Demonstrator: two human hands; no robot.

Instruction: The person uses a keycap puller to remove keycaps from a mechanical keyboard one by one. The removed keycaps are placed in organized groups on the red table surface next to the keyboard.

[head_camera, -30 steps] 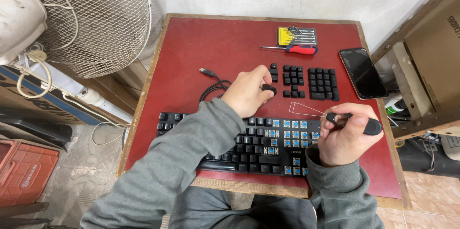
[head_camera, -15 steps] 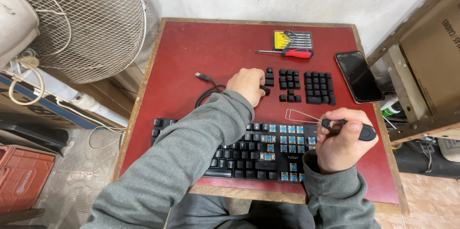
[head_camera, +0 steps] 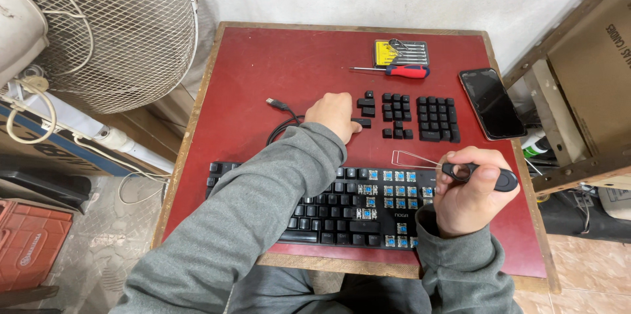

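The keyboard [head_camera: 328, 209] lies on the worktop [head_camera: 263, 64] at the near edge, and the loose keys [head_camera: 411, 117] sit in rows behind it, with the cable [head_camera: 282, 120] to their left and the phone [head_camera: 491, 103] to their right. The screwdriver [head_camera: 394, 71] lies behind the keys, and the tool set [head_camera: 402, 52] is just behind that. The left hand [head_camera: 335, 115] rests on a key left of the rows, and the right hand [head_camera: 470, 189] holds the key puller [head_camera: 453, 168] over the keyboard's right end.

Makeshift home workshop: screwdriver set [head_camera: 401, 53], fan [head_camera: 98, 31]
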